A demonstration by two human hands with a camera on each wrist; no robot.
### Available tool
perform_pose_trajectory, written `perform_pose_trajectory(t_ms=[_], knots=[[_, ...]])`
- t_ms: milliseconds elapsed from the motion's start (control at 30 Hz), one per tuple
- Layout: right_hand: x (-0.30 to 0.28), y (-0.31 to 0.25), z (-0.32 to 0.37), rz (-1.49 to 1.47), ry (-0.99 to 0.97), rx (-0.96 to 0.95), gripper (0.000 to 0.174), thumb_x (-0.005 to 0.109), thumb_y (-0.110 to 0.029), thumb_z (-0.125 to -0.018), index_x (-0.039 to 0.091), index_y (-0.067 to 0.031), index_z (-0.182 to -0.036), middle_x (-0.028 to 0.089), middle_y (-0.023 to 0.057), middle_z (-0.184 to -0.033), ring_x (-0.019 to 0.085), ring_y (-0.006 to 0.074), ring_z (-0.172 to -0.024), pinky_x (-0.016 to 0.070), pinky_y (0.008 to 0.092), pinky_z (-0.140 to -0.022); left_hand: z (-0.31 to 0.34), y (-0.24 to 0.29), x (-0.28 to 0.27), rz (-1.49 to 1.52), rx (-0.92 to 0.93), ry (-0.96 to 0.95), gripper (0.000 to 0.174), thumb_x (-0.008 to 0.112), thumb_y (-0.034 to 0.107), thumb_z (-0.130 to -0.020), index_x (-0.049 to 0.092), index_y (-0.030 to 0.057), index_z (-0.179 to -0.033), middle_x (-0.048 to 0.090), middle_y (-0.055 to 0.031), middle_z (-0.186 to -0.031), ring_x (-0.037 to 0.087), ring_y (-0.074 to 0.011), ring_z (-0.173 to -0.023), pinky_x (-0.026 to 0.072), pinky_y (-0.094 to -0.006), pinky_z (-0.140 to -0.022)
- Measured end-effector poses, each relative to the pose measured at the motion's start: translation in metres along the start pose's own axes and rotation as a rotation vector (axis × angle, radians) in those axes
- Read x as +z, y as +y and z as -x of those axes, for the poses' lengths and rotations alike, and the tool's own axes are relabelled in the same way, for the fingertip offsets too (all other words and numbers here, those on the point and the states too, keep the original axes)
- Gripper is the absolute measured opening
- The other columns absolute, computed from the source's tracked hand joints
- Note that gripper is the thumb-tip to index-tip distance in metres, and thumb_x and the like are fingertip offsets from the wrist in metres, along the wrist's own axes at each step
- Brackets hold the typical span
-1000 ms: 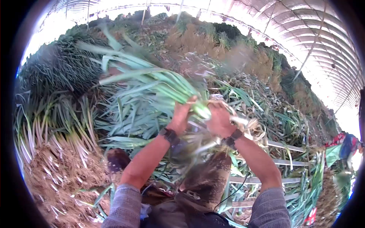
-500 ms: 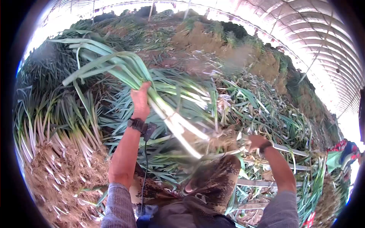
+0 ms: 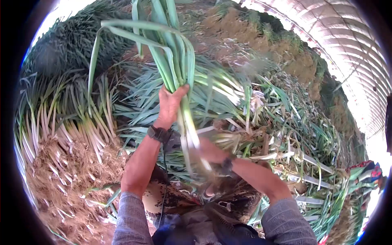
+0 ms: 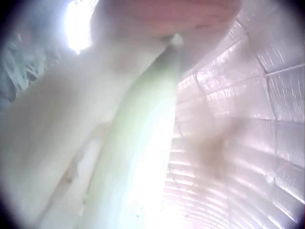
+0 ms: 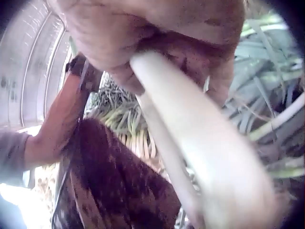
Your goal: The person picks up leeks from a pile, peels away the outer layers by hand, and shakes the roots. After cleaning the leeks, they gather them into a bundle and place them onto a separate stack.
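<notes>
In the head view my left hand (image 3: 170, 107) grips a small bunch of leeks (image 3: 169, 61) where green turns to white, leaves up and white stems hanging down over my lap. At the lower stems is my right hand (image 3: 208, 150), blurred; in the right wrist view the fingers of that hand (image 5: 157, 38) curl round a white stem (image 5: 205, 138). Close to the left wrist camera, pale stems (image 4: 133, 157) run below part of the left hand (image 4: 167, 19). The root ends are blurred.
Leeks with bushy roots (image 3: 73, 175) lie in rows at the left. More leeks (image 3: 220, 87) lie ahead, with a heap of leaf scraps (image 3: 302, 118) to the right. Pale slats (image 3: 312, 161) stand at the right, beneath a curved greenhouse roof (image 3: 343, 41).
The left hand has swung the bunch from the left to nearly upright. My right hand has moved in from the right side to the white stems. The head view has shifted.
</notes>
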State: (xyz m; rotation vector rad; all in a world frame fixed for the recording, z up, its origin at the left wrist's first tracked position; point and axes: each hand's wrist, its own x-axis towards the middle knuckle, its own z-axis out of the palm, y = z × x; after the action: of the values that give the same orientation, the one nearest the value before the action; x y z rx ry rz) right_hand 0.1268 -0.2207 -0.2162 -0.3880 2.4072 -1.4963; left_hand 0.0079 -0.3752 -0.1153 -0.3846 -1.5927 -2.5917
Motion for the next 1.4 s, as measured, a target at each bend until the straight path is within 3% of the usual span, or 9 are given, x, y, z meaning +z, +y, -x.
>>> perform_pose_trajectory(t_ms=[267, 433, 567, 667, 800, 867, 1000, 1033, 1400], knots=[[-0.009, -0.027, 0.024, -0.22, 0.136, 0.152, 0.049, 0.061, -0.024, -0.094, 0.046, 0.0011, -0.134, 0.063, 0.0042, -0.097, 0.059, 0.0127, -0.089, 0.0487, 0.0259, -0.077, -0.022, -0.022, -0.029, 0.007, -0.09, -0.136, 0.045, 0.062, 0.044, -0.092, 0.06, 0.0019, -0.11, 0.06, -0.0008, -0.08, 0.057, -0.0093, -0.069, 0.0495, -0.0259, -0.062], [-0.022, -0.031, -0.006, -0.384, 0.217, 0.073, 0.039, 0.062, -0.024, -0.092, 0.056, 0.0008, -0.122, 0.064, 0.0053, -0.099, 0.061, 0.0107, -0.082, 0.0519, 0.0247, -0.069, -0.017, -0.034, -0.032, -0.11, -0.09, -0.31, 0.06, 0.044, 0.052, -0.098, 0.052, 0.0014, -0.128, 0.061, -0.0092, -0.123, 0.06, -0.0181, -0.102, 0.0529, -0.0382, -0.083], [-0.032, -0.045, -0.002, -0.238, 0.297, 0.018, 0.044, 0.063, -0.024, -0.091, 0.053, 0.0017, -0.125, 0.064, 0.0087, -0.099, 0.061, 0.0132, -0.083, 0.0515, 0.0271, -0.074, -0.019, -0.013, -0.035, -0.023, -0.065, -0.391, 0.063, 0.04, 0.054, -0.098, 0.051, -0.0011, -0.127, 0.062, -0.013, -0.119, 0.06, -0.0219, -0.11, 0.0577, -0.0362, -0.074], [-0.051, -0.045, 0.003, -0.031, 0.456, -0.16, 0.042, 0.064, -0.021, -0.09, 0.055, 0.0006, -0.124, 0.064, 0.0052, -0.101, 0.06, 0.0116, -0.085, 0.0508, 0.0268, -0.077, -0.023, -0.003, -0.037, -0.31, -0.034, -0.144, 0.064, 0.046, 0.056, -0.095, 0.056, -0.0042, -0.116, 0.064, -0.0107, -0.089, 0.063, -0.0156, -0.069, 0.0516, -0.03, -0.048], [-0.059, -0.058, 0.003, -0.044, 0.447, -0.16, 0.043, 0.065, -0.021, -0.089, 0.055, 0.0006, -0.125, 0.064, 0.007, -0.101, 0.06, 0.0129, -0.093, 0.0502, 0.0271, -0.082, -0.038, -0.036, -0.045, -0.555, 0.119, 0.02, 0.057, 0.05, 0.053, -0.095, 0.059, -0.0025, -0.107, 0.061, -0.0063, -0.07, 0.055, -0.0125, -0.048, 0.0441, -0.0281, -0.04], [-0.047, -0.076, 0.004, -0.213, 0.391, 0.042, 0.047, 0.066, -0.023, -0.088, 0.054, 0.0006, -0.126, 0.065, 0.0119, -0.102, 0.062, 0.0166, -0.095, 0.0507, 0.0284, -0.085, -0.025, -0.01, -0.024, -0.296, -0.059, -0.012, 0.051, 0.052, 0.05, -0.096, 0.059, -0.0005, -0.098, 0.055, -0.0014, -0.058, 0.048, -0.0108, -0.04, 0.0403, -0.0276, -0.039], [-0.02, -0.067, 0.0, -0.173, 0.205, 0.227, 0.049, 0.065, -0.025, -0.089, 0.052, 0.0041, -0.127, 0.064, 0.0129, -0.105, 0.061, 0.019, -0.091, 0.0501, 0.0344, -0.083, -0.032, -0.019, -0.031, 0.358, -0.177, -0.049, 0.046, 0.036, 0.037, -0.103, 0.049, -0.003, -0.122, 0.063, -0.0187, -0.099, 0.066, -0.0273, -0.09, 0.0578, -0.0398, -0.078], [-0.007, -0.035, -0.006, -0.308, 0.239, -0.006, 0.048, 0.065, -0.023, -0.089, 0.052, 0.0051, -0.126, 0.063, 0.0116, -0.107, 0.06, 0.0174, -0.094, 0.049, 0.0309, -0.084, -0.032, -0.021, -0.035, 0.4, -0.249, -0.035, 0.044, 0.032, 0.034, -0.105, 0.045, -0.0019, -0.128, 0.063, -0.0208, -0.105, 0.065, -0.0304, -0.095, 0.0557, -0.0445, -0.084], [0.004, -0.036, -0.014, -0.353, 0.24, 0.031, 0.037, 0.065, -0.021, -0.087, 0.058, 0.0032, -0.114, 0.065, 0.009, -0.092, 0.062, 0.0149, -0.08, 0.0497, 0.0277, -0.071, -0.001, -0.045, -0.029, 0.527, -0.471, -0.093, 0.072, 0.033, 0.07, -0.092, 0.05, 0.0072, -0.124, 0.063, -0.0131, -0.106, 0.062, -0.0263, -0.097, 0.054, -0.0431, -0.083]])
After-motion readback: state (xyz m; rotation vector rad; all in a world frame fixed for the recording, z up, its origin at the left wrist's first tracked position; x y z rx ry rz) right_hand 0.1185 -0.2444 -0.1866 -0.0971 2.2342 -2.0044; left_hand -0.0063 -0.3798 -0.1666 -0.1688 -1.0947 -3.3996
